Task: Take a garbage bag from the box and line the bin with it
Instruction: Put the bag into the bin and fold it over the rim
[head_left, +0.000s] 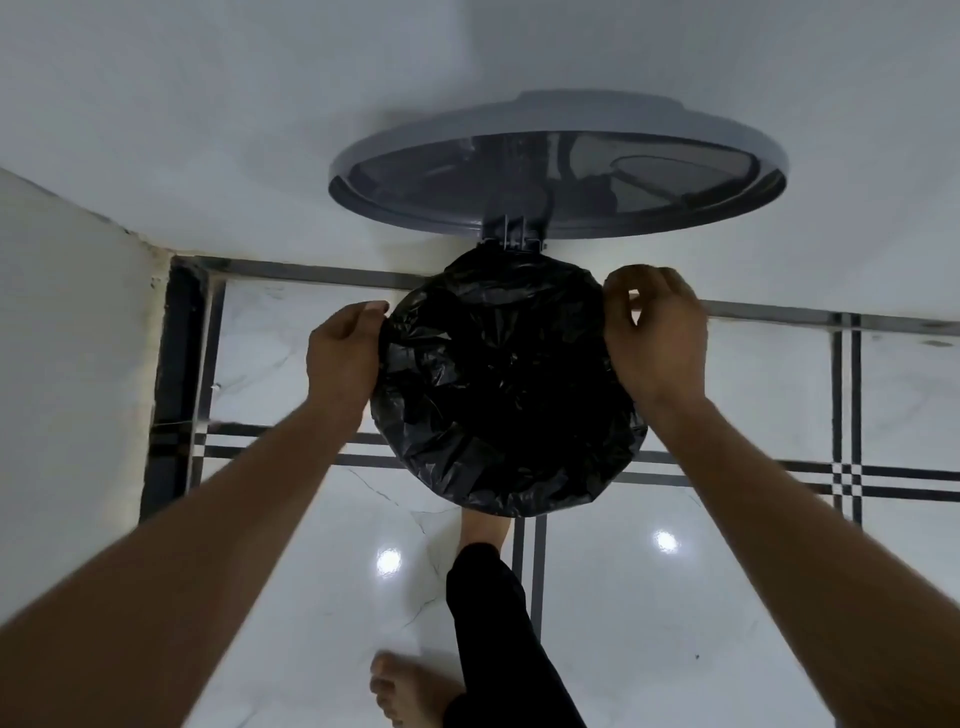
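Observation:
A black garbage bag (506, 384) is spread over the round mouth of the bin and folded down over its rim all around. The bin's grey lid (558, 161) stands open behind it, leaning toward the wall on its hinge (511, 234). My left hand (343, 356) grips the bag's edge at the bin's left side. At the upper right of the rim, my right hand (654, 332) pinches the bag's edge. The bin's body is hidden under the bag. No box is in view.
The bin stands on a glossy white marble floor (727, 571) with dark stripe inlays, close to a white wall (260, 130). A dark strip (171, 384) runs along the left wall's base. My bare foot (405, 686) and a black trouser leg (498, 623) are below the bin.

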